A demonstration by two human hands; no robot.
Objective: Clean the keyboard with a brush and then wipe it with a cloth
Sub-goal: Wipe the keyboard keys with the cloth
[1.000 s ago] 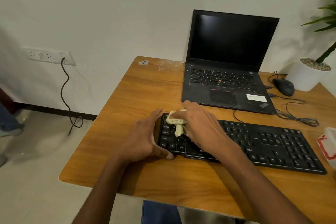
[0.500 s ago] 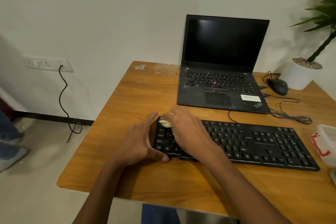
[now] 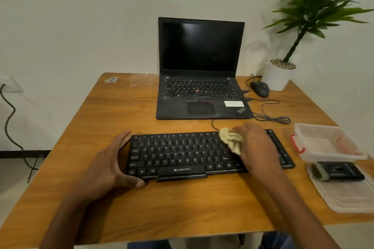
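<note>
I am on the wiping step: my right hand point(image 3: 257, 147) bunches the cloth point(image 3: 231, 141) and its fingers grasp it, pressing it on the keyboard point(image 3: 182, 155) at the right part of the main key block. My left hand point(image 3: 109, 164) braces the keyboard's left end, thumb against the front edge and the fingers released along the side, holding nothing. The keyboard lies at 6 o'clock from the laptop point(image 3: 200, 70), across the middle of the worktop point(image 3: 121, 111).

To do this well, I judge I should keep the left hand firm so the board does not slide, draw the cloth in long even passes row by row, and carry on over the right-hand keys under my hand, which look not yet covered. Light pressure, so no keys pop, and I watch the cable at 12 o'clock of the cloth.

Count: one keyboard, one cloth, one brush point(image 3: 337, 172) lying on a lid point(image 3: 348, 198) at 3 o'clock of the keyboard, one clear box point(image 3: 327, 143) just behind it, one laptop, one mouse point(image 3: 260, 88), one potted plant point(image 3: 283, 70)
</note>
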